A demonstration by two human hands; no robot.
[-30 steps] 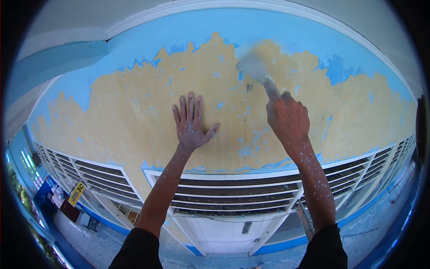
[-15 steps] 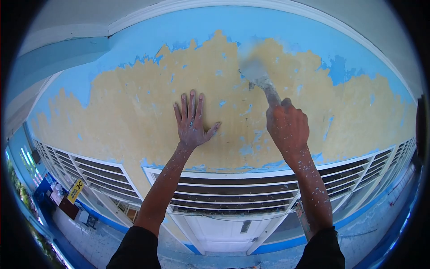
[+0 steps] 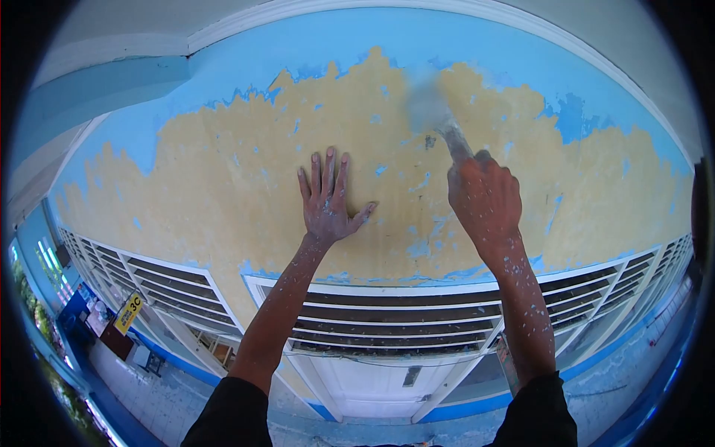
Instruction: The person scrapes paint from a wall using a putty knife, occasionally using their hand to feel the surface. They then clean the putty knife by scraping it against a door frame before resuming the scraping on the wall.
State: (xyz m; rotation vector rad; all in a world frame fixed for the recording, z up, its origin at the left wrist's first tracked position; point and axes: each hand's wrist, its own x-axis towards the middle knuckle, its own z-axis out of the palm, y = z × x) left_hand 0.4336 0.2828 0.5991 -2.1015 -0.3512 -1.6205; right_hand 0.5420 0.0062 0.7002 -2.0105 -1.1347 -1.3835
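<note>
My right hand [image 3: 485, 201] is wrapped round the handle of a scraper [image 3: 454, 140]. Its wide blade is smeared by motion and lies over the wall near the ragged upper paint edge. My left hand [image 3: 328, 201] rests flat on the wall with fingers spread, holding nothing. The wall [image 3: 246, 171] shows a large tan area where paint is gone, with small blue flecks left on it. Light blue paint [image 3: 313, 37] covers the upper band, its lower edge jagged. Paint chips stick to both of my forearms.
Below the hands runs a row of white-framed louvred windows [image 3: 395, 293], with a white door [image 3: 365, 384] under it. A yellow sign [image 3: 128, 313] marked 3C juts out at lower left. White moulding [image 3: 357, 13] borders the ceiling. The floor [image 3: 194, 406] lies far below.
The scraper's blade has shifted slightly down and right, still blurred, with my right hand moving a little. My left hand keeps its place on the wall; the whole view has shifted slightly.
</note>
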